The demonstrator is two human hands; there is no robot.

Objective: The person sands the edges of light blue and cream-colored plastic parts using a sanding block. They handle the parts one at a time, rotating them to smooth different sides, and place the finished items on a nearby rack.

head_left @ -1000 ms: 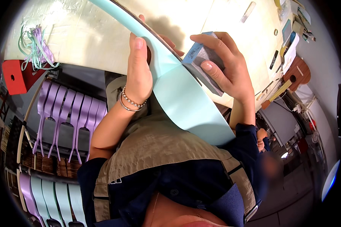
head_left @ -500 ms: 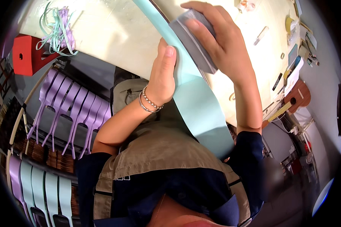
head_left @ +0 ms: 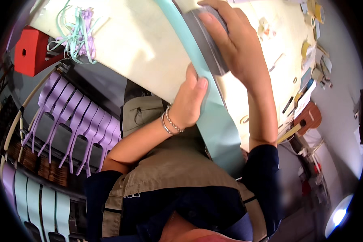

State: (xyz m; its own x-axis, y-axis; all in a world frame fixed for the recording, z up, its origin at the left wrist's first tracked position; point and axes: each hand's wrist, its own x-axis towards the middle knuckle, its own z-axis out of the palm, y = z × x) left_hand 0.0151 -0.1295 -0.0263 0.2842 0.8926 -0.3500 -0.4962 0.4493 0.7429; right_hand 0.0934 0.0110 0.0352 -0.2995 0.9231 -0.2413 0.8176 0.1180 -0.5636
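Head view shows a long pale teal strip (head_left: 213, 117) lying across the near edge of the cream worktop (head_left: 141, 44) and hanging off it toward the person's lap. On the strip, the left hand (head_left: 189, 101) presses down at the worktop's edge, fingers closed against it with the thumb laid along the teal surface (a beaded bracelet sits on that wrist). Farther up the strip, the right hand (head_left: 234, 44) wraps around a grey block-shaped tool (head_left: 207, 44), gripping it and holding it flat against the strip's right side. Left of the strip, near the worktop's far corner, lies a tangle of teal and lilac offcuts (head_left: 78, 34), with a red box (head_left: 30, 50) just beyond. Below that, off the worktop, lilac strips (head_left: 68, 117) hang in a row. Right of the strip, small tools and tape rolls (head_left: 316, 12) scatter along the worktop.
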